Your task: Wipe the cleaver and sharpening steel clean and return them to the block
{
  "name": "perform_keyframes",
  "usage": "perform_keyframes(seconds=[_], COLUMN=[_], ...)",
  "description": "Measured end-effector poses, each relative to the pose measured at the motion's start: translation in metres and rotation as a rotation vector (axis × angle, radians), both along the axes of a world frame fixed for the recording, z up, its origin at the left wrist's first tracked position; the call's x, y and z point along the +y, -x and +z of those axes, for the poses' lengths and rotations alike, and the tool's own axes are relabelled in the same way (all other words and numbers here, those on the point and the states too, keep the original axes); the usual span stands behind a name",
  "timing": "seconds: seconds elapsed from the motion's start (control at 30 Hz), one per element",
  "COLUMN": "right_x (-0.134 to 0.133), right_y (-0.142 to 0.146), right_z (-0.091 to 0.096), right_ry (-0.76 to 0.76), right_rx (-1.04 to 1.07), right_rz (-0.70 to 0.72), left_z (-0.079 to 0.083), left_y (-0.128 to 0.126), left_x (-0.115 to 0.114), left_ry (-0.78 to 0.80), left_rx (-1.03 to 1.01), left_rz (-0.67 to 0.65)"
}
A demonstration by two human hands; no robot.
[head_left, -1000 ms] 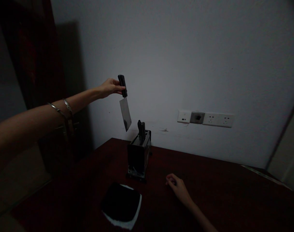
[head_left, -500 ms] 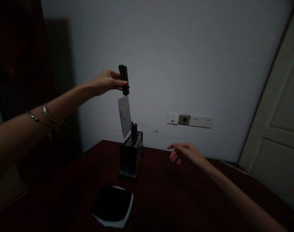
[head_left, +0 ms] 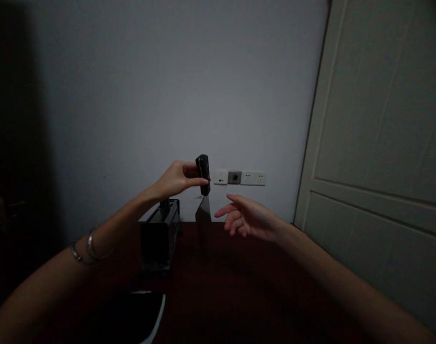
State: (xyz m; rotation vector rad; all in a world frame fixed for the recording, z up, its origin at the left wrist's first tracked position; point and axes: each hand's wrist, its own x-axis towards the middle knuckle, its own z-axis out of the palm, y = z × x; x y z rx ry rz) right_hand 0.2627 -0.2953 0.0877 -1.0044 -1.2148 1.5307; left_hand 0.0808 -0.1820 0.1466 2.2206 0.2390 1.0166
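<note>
My left hand (head_left: 176, 179) pinches the black handle of a cleaver (head_left: 203, 174) and holds it upright, blade hanging down over the dark table. The blade (head_left: 202, 215) is dim and seen nearly edge on. My right hand (head_left: 247, 219) hovers just right of the blade, fingers spread and pointing left, holding nothing. A black knife block (head_left: 159, 235) stands on the table below my left wrist, with a dark handle poking out of its top.
A dark red-brown table (head_left: 239, 296) fills the foreground. A black object with a white rim (head_left: 146, 320) lies at the near left. A white socket strip (head_left: 241, 177) is on the wall behind. A pale door (head_left: 378, 143) stands at the right.
The view has swung right. My left hand has carried the cleaver down and to the right, away from the block. My right hand has risen off the table and come close to the blade.
</note>
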Motion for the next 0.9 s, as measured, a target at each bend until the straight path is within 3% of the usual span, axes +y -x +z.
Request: perform_keyframes(seconds=[0.2,0.53,0.7,0.9], right_x=[0.009,0.017,0.014,0.019], right_y=[-0.026,-0.043,-0.039,-0.028], right_z=[-0.030,-0.065,-0.076,-0.098], right_ry=[0.119,0.266,0.241,0.209], right_rx=[0.081,0.111,0.158,0.394], right_rz=[-0.081,-0.161,-0.197,-0.342], left_z=[-0.045,-0.097,-0.125,-0.159], left_y=[-0.035,-0.060,-0.065,-0.070], left_x=[-0.010,-0.027,-0.024,-0.021], left_ry=[-0.002,-0.308,-0.573,-0.922], left_rx=[0.004,-0.034,-0.060,-0.196], left_rz=[-0.100,-0.018,0.010,-0.020])
